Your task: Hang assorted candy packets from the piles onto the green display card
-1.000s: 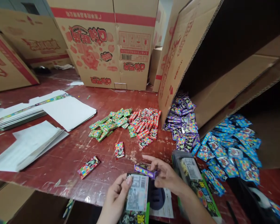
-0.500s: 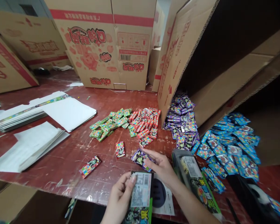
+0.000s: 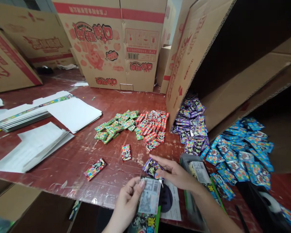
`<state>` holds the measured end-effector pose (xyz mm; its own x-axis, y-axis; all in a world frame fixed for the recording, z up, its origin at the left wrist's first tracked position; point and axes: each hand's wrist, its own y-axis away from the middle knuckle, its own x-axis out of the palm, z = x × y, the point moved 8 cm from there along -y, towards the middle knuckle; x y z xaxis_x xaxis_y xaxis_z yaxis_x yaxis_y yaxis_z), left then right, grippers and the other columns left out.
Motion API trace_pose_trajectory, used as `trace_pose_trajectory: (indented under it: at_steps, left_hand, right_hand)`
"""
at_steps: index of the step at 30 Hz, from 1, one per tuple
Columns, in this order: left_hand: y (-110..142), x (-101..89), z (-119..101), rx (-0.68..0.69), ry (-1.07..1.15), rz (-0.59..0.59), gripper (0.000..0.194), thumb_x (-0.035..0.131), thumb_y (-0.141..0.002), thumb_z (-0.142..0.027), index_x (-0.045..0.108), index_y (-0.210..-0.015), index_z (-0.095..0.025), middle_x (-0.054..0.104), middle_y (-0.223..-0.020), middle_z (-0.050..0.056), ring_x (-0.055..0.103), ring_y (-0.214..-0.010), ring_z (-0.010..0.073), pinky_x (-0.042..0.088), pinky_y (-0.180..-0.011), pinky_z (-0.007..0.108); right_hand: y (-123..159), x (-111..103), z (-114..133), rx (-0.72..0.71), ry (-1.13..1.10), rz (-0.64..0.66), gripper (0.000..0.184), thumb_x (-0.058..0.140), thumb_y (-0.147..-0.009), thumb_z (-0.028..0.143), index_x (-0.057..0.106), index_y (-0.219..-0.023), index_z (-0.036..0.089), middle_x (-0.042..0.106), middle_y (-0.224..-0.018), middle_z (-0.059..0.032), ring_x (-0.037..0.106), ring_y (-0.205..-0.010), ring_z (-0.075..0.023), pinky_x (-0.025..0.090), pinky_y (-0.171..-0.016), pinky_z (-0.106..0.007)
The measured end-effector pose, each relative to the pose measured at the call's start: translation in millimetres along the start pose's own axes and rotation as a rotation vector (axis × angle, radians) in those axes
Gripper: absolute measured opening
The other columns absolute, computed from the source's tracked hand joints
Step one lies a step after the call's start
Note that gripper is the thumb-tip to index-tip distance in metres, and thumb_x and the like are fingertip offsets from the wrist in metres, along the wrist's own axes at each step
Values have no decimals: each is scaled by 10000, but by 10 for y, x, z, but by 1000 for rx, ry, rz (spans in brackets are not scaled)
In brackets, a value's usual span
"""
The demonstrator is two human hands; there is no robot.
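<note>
My left hand pinches the upper part of a clear-and-green printed plastic bag, thumb lying on its front. Just above the bag's top edge, my right hand holds purple candy packets between thumb and fingers. The packets' lower end meets the bag's mouth; whether they are inside it I cannot make out. Beside my right forearm lies a stack of similar bags, partly covered by the arm. A red packet and another red packet lie apart on the table.
Green packets, red packets, purple packets and blue packets lie in heaps. An open carton leans over the purple heap. White card sheets are at left, a printed carton behind.
My right hand has brought the purple packets down and closer to the bag's mouth, and they now overlap its top edge. My left hand keeps its hold; the view has shifted slightly.
</note>
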<state>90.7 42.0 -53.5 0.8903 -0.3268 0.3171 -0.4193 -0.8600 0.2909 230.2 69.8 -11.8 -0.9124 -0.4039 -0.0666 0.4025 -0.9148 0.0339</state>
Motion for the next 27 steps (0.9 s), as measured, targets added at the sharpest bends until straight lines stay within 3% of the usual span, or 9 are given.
trace_pose_trajectory:
  at_steps: [2,4,8,12,16,19,21,24,27]
  left_hand:
    - [10,31,5,-4,-22,25,332,597,-810,-452,618,-938,-146,601,-663,-7,528,-598,124,416,-562,201]
    - [16,72,26,-24,-47,51,346,591,-812,-457,617,-958,-144,599,-669,-4,529,-611,131,414,-571,208]
    - [14,154,59,-35,-93,59,352,586,-812,-463,632,-958,-146,611,-683,4,531,-642,142,412,-590,212]
    - [-13,204,25,5,-105,59,332,597,-808,-453,649,-940,-153,636,-721,16,542,-688,151,418,-623,209]
    - [-58,1,23,-8,-3,-79,367,645,-755,-486,646,-909,-153,617,-645,-2,519,-575,124,413,-534,191]
    - [-73,-154,84,-28,68,-135,366,676,-729,-482,641,-883,-152,607,-611,-10,503,-531,111,414,-495,182]
    - [-70,-227,134,-35,96,-149,352,679,-733,-472,638,-880,-155,627,-641,0,523,-555,118,434,-513,188]
    - [-48,-300,191,-48,133,-160,331,662,-752,-468,631,-882,-165,652,-702,11,554,-577,127,456,-539,203]
    - [-20,-351,206,-64,154,-184,318,661,-755,-464,626,-883,-175,662,-712,3,568,-571,125,453,-530,195]
  right_hand:
    - [8,-31,89,36,98,116,496,523,-864,238,389,-1337,300,628,-1009,-15,610,-809,-142,491,-708,-261]
    - [-10,-44,194,51,169,224,434,567,-828,219,468,-1248,256,565,-761,31,515,-581,-90,409,-515,-177]
    - [-95,-57,331,39,335,276,207,612,-786,179,550,-983,179,388,-595,81,349,-491,-61,269,-437,-157]
    - [-104,63,284,-14,442,274,101,611,-785,157,587,-881,179,474,-632,59,430,-555,-82,338,-516,-181]
    - [-20,42,154,-77,335,-47,130,636,-790,203,588,-910,188,589,-856,-7,543,-772,-137,431,-711,-244]
    - [49,167,54,-162,272,-112,117,669,-774,270,611,-782,169,558,-1120,-72,530,-1014,-192,410,-893,-304]
    - [5,219,-31,-185,281,-100,115,614,-823,286,632,-806,173,504,-1237,-82,495,-1109,-200,389,-952,-316]
    - [-234,24,-218,-141,506,-189,189,439,-913,195,623,-955,190,552,-1194,-78,503,-1118,-165,392,-970,-311]
    - [-585,-352,-425,-45,734,-296,244,467,-837,56,592,-1016,165,539,-1198,-111,449,-1176,-205,329,-1022,-378]
